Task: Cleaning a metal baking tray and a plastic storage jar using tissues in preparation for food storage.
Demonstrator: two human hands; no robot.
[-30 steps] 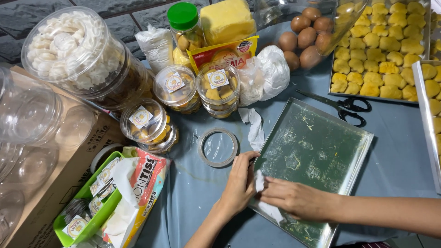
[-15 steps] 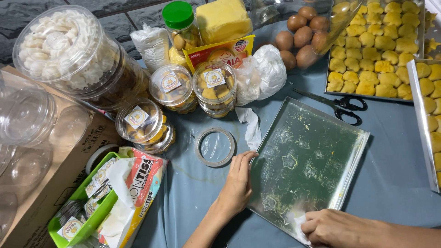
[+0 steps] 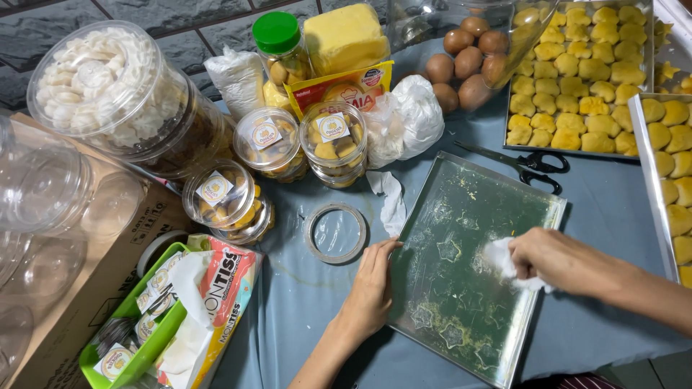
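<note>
From the head camera we look down on a counter (image 3: 620,194) covered with a blue-grey cloth and crowded with baking things. Near the middle lies an empty metal baking tray (image 3: 468,216), tilted slightly, its dark surface marked with star-shaped outlines and yellow crumbs. Our left hand (image 3: 373,288) rests flat on the tray's left edge, fingers together, gripping nothing. Our right hand (image 3: 559,258) is closed around a crumpled white tissue (image 3: 501,261) and presses it onto the tray's right half. Just left of the tray sits a roll of clear tape (image 3: 336,233), and beside it another scrap of white tissue (image 3: 391,203). Black scissors (image 3: 530,164) lie just beyond the tray's far edge. Farther back stand small lidded jars of cookies (image 3: 333,140), brown eggs (image 3: 465,61) and a block of butter (image 3: 346,36). To the right are trays of yellow pastries (image 3: 577,79). At the lower left lies an opened tissue pack (image 3: 216,302).
</note>
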